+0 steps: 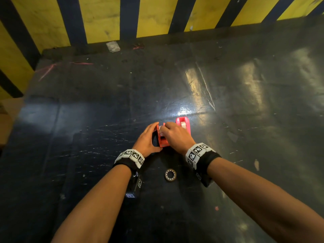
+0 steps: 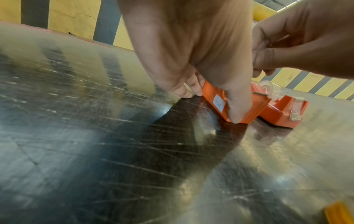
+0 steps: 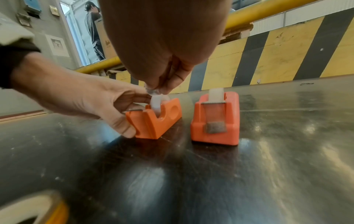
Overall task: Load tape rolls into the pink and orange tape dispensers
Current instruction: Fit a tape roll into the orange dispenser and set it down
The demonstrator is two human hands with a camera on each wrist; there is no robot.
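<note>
Orange dispenser (image 3: 153, 121): small moulded plastic body standing on the dark scratched table (image 3: 191, 181), clasped between both hands, with its toothed cutter end toward the left hand.
Left hand (image 3: 86, 98): thumb down one side wall and fingers round the far side, curled on the orange dispenser and pinning it to the table.
Right hand (image 3: 162, 53): directly above the cradle, fingertips (image 3: 153, 89) pinched together on the top of the tape roll (image 3: 156, 104); nothing else is in it.
Tape roll: pale translucent ring, standing on edge and part-way down in the cradle slot, just under the right fingers; whether its hub has seated I cannot tell.
Pink dispenser (image 3: 215, 119): just beyond the right hand and apart from it, with a roll already in it and a strip drawn over the cutter down its front.
Spare roll (image 1: 170, 175): flat on the table between the two wrists, nearer the body than either hand.
How it will handle: roll and dispenser both look light, so the body would likely slide or tip on this glossy table unless held down. The roll is stiff but slick at its edges and sticky at the free end.
Where to hold: roll by its two flat rims, dispenser by its side walls, fingers clear of the serrated blade.
</note>
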